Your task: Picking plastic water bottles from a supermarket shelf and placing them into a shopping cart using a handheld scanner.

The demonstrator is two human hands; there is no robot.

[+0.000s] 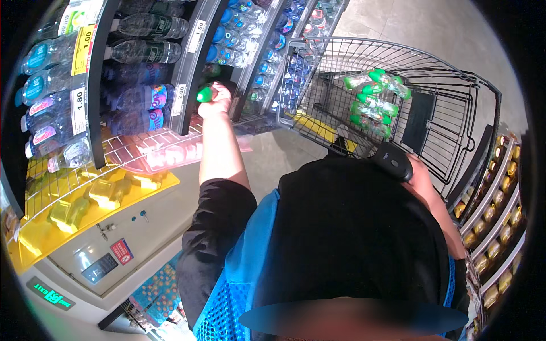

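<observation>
My left hand (216,102) reaches into a drinks shelf, its fingers closed around the green-capped end of a bottle (204,94). The rest of that bottle is hidden by the hand and the dark shelf recess. My right hand (418,170) is by the near side of a wire shopping cart (384,42). A black device (392,162) covers part of this hand, so I cannot tell what its fingers grip. Inside the cart lie several clear bottles with green caps and labels (374,108).
Bottled water (147,97) fills shelf rows at left, divided by black panels with price tags (180,100). Below is a wire rack edge (115,149) above a yellow board (145,187). A shelf of packaged goods (490,238) stands at right. Grey floor (273,157) shows between shelf and cart.
</observation>
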